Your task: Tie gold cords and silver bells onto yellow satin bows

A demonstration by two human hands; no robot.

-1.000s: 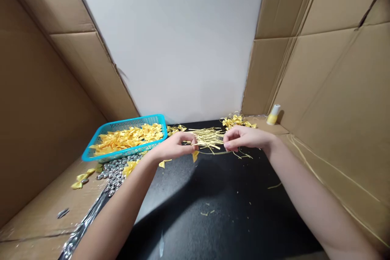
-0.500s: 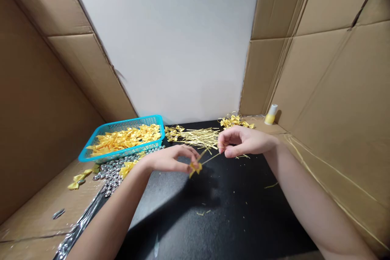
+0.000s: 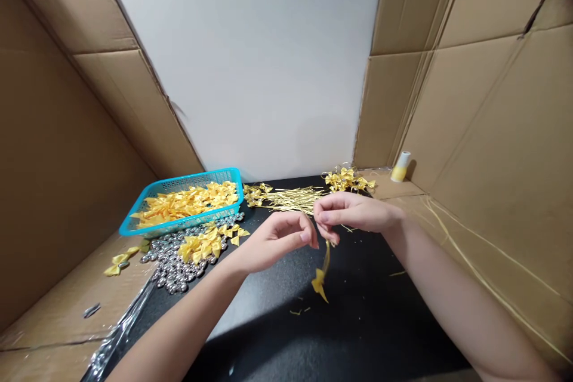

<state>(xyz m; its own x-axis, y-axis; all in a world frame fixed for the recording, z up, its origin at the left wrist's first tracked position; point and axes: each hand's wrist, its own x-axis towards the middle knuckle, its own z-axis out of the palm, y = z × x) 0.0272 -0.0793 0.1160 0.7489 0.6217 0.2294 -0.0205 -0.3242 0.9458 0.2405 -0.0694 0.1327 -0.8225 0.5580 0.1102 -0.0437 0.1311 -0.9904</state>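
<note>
One yellow bow [image 3: 319, 284], earlier at the left hand [image 3: 267, 246] (grip unclear), now dangles by cord [image 3: 327, 258] the right hand [image 3: 353, 213] pinches.

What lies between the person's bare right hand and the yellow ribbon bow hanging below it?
A thin, blurred yellow strand runs from the right hand down to the bow; the head view shows it against the black tabletop.

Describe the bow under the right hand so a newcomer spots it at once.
Start at the black table. Over its middle, a yellow bow hangs on a thin string from the right hand. It dangles alone, unlike the bows piled in the blue basket.
</note>
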